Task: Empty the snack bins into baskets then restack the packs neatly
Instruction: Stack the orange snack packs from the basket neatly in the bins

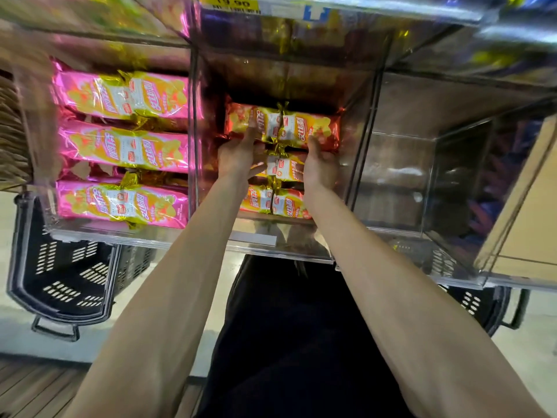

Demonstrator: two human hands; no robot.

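Looks to me like this is the restacking half of the job. The left bin (120,233) is full of pink packs (123,146) in tidy rows, and the black basket (60,282) on the floor below it looks empty from here. The middle bin (271,245) has two red packs (275,202) lined up at the near end.

The left hand (238,155) and right hand (321,167) are both on the far red pack (281,125), one towards each end, with fingers laid over its near edge. The thumbs are hidden, so I can't tell if it's clamped or just being pushed.

My guess for the next move is to nudge that pack square against the row, then let go without dragging it crooked. That foil looks slippery.

The right bin (401,182) is clear plastic with nothing I can make out inside. Another basket (482,306) sits on the pale floor below it. There's a yellow price tag (238,3) on the shelf rail above, and wooden boards at the near left.
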